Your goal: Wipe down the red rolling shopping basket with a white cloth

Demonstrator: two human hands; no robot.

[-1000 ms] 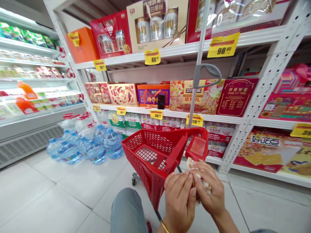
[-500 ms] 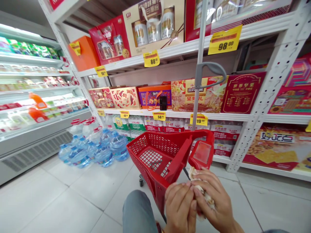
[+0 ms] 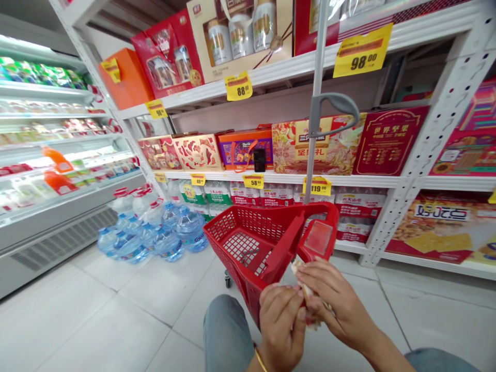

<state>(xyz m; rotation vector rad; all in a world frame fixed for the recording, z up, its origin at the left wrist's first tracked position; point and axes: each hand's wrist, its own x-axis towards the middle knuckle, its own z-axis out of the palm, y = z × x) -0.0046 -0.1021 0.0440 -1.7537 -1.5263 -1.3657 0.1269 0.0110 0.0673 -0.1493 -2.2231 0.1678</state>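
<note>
My right hand is closed around a pale crumpled bundle with reddish and brownish patches; whether it is cloth or food I cannot make out. Its ragged ends stick out above and below the fingers. Beside it my left hand, wearing a gold bracelet, is closed with its fingertips pinched at the bundle's left edge. Both hands are in front of a red shopping cart, close to its handle panel. The cart's basket has perforated walls.
Shelves with boxed gift sets stand behind the cart. Large water bottles are on the tiled floor at left, near a refrigerated display. A metal pole with a grey hook rises by the cart. My knee is below the cart.
Both hands have shifted slightly left and up, and their fingertips have moved a little apart, showing more of the bundle between them. The view has tilted slightly.
</note>
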